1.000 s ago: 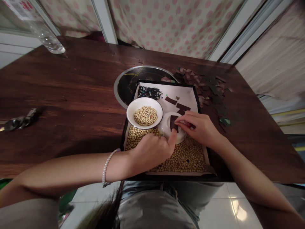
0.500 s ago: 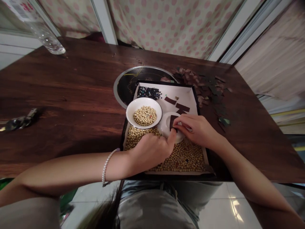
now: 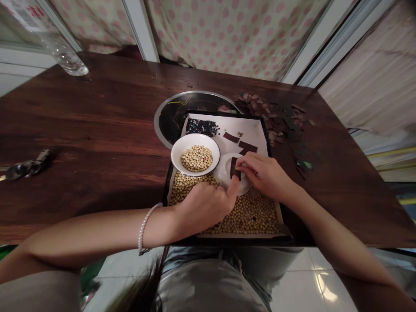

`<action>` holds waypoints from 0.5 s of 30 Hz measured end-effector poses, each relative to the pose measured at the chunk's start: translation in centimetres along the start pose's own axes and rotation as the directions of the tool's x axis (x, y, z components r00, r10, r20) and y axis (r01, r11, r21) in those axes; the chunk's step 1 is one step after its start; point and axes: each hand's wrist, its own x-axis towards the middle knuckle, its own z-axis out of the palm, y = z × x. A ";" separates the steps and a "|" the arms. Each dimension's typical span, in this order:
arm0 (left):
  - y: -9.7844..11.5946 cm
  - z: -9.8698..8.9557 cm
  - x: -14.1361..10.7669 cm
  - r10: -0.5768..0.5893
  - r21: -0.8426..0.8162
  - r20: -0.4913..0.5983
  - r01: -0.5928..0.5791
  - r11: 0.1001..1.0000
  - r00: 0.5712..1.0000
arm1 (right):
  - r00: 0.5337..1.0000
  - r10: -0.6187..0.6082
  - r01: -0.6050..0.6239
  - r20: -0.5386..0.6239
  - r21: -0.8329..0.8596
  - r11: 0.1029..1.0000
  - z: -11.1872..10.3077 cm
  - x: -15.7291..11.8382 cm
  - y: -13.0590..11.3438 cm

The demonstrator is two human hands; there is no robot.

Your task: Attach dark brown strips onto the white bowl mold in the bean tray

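A dark brown strip lies on an upturned white bowl in a black-edged tray. My right hand pinches at the strip's right edge, thumb and finger together; anything tiny between them is too small to name. From below, my left hand touches the strip's lower end with one fingertip, its other fingers curled. Left of the upturned bowl, a white bowl holds pale yellow beads. More yellow beads cover the tray's near part, and dark beads lie in its far left corner.
Several brown strips lie in the tray's far right part. A round dark plate sits behind the tray, with brown and green scraps to its right. A clear bottle and a metal object are on the left.
The right thumb and finger have closed together a little at the strip's edge. The left hand remains almost in place, and the view has shifted slightly.
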 end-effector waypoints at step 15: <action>0.0 0.0 -0.1 -0.016 -0.023 0.033 0.017 1.000 0.999 | 0.998 0.056 -0.061 -0.043 -0.115 0.992 -0.1 0.3 -0.1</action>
